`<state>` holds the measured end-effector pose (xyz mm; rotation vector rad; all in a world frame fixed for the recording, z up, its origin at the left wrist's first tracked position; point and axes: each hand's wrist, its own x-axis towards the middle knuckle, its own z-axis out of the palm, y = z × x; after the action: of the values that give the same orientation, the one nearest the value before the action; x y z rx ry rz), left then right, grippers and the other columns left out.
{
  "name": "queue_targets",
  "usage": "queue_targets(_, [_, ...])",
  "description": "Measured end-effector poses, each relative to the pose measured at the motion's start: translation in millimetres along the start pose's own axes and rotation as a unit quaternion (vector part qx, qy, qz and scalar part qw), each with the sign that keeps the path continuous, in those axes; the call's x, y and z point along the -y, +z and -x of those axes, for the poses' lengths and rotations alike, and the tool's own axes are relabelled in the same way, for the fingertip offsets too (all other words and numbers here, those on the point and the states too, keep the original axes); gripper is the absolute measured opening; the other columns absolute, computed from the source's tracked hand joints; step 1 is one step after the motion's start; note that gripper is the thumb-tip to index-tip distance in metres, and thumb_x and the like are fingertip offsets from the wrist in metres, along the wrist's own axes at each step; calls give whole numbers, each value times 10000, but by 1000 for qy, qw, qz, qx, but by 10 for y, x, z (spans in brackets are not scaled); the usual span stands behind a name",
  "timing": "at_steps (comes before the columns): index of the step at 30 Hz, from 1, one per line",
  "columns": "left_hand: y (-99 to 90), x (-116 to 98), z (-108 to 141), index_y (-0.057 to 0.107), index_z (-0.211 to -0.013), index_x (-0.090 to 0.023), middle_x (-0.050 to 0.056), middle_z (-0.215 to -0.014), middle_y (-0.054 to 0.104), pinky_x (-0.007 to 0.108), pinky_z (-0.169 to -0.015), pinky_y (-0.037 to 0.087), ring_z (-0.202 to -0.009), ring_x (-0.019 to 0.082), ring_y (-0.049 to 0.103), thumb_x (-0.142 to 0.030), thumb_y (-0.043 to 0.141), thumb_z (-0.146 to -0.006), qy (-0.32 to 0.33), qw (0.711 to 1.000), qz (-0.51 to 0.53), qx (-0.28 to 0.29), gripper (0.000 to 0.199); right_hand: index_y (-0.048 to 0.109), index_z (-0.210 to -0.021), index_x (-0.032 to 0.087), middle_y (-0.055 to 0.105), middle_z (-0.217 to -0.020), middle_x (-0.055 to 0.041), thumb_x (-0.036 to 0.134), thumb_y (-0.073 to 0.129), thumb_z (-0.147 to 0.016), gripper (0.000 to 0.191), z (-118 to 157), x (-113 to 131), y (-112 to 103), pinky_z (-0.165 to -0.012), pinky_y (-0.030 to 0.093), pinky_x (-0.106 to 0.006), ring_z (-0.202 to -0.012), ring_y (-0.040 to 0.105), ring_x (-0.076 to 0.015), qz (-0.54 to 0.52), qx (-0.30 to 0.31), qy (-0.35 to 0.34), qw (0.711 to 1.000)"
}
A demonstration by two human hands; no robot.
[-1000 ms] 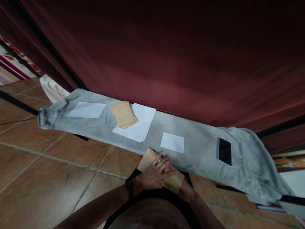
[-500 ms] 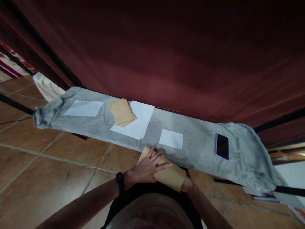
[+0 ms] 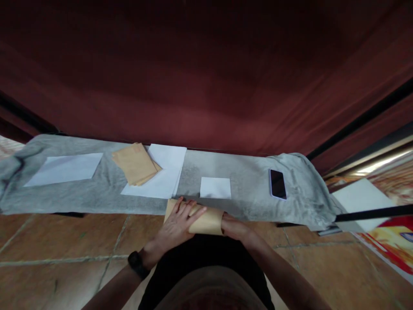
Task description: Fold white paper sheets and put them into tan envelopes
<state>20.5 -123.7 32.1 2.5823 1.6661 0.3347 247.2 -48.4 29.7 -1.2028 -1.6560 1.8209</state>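
Observation:
A brown paper envelope [image 3: 206, 221] bulges open at its right end, close to my body at the bench's front edge. My left hand [image 3: 176, 221] lies across the top of it, fingers spread and pressed on the paper, fingertips near the far edge. From the right, my right hand [image 3: 235, 227] reaches into the envelope's mouth; its fingers are hidden inside. Just beyond the envelope lies a small white sheet [image 3: 215, 188]. Farther left, a small stack of brown envelopes [image 3: 134, 163] rests partly on larger white sheets [image 3: 169, 172].
A grey cloth [image 3: 248, 176] covers the long narrow bench. Another white paper [image 3: 66, 168] lies at its left, and a phone [image 3: 278, 184] at its right. A dark red curtain [image 3: 206, 86] hangs behind. Black bars slant at both sides, above a tiled floor [image 3: 64, 280].
The view has turned, so the bench now looks more level. My right hand still reaches into the envelope and my left hand still rests on it.

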Motion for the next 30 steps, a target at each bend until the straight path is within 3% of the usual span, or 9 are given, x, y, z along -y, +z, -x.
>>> queue_targets(3, [-21,215,5,315,-1584,-286,138,-1435,547,598,-1230,218,-1369,354,480,-210,696,-751,-45,999,-24,-19,919,713,-1132,249,743,-1047,-19,359,599,-939,249,-148,42,-216,-896,566,-377,-973,686,-218,3,59,-8,998])
queue_targets(5, [-33,329,5,311,-1583,-245,164,-1422,551,604,-1220,229,-1366,367,481,-227,680,-763,-78,996,-43,-24,900,707,-1099,211,743,-1008,-40,337,520,-952,269,-286,44,-388,-847,560,-352,-901,691,-204,67,-24,-6,997])
queue_targets(7, [-35,411,7,304,-1581,-206,190,-1411,551,619,-1210,230,-1357,383,487,-253,674,-775,-105,992,-61,-26,888,692,-1065,184,727,-1005,-68,312,524,-942,245,-434,20,-529,-850,538,-347,-876,680,-204,206,-175,-8,963])
queue_targets(9, [-25,463,15,293,-1582,-192,199,-1405,552,634,-1202,229,-1346,392,496,-279,678,-779,-125,989,-69,-27,895,657,-1096,154,688,-1107,-136,319,575,-922,254,-567,-19,-601,-933,502,-388,-1014,652,-257,256,-249,-2,934])
queue_targets(12, [4,511,41,263,-1591,-208,184,-1399,558,640,-1199,229,-1343,388,501,-311,677,-789,-145,987,-64,-29,909,605,-1164,135,623,-1222,-215,368,671,-879,374,-718,-75,-566,-978,475,-430,-1160,593,-334,307,-291,28,905])
queue_targets(16, [25,553,88,205,-1606,-196,196,-1419,538,631,-1197,240,-1360,383,482,-322,683,-791,-163,984,-63,-32,953,563,-1222,105,619,-1236,-256,358,734,-844,486,-842,-104,-458,-960,480,-436,-1163,610,-372,389,-318,89,860])
queue_targets(20, [18,577,108,190,-1603,-199,188,-1414,540,624,-1192,256,-1341,375,496,-311,700,-762,-178,982,-55,-34,990,596,-1155,146,688,-1128,-202,342,731,-832,401,-899,-119,-481,-944,480,-409,-1121,651,-345,333,-322,109,880])
queue_targets(25, [58,609,93,189,-1604,-213,180,-1431,527,616,-1194,245,-1346,372,489,-307,713,-746,-191,980,-45,-25,1010,631,-892,198,710,-993,-128,293,662,-834,115,-881,-137,-582,-876,491,-347,-1005,681,-278,259,-330,52,906])
queue_targets(30, [133,676,113,129,-1622,-225,173,-1434,521,615,-1186,246,-1360,377,475,-358,726,-744,-199,979,-23,-21,1070,593,-931,213,685,-858,-39,458,464,-930,277,-721,-104,-753,-720,514,-283,-796,649,-199,174,-345,-34,922])
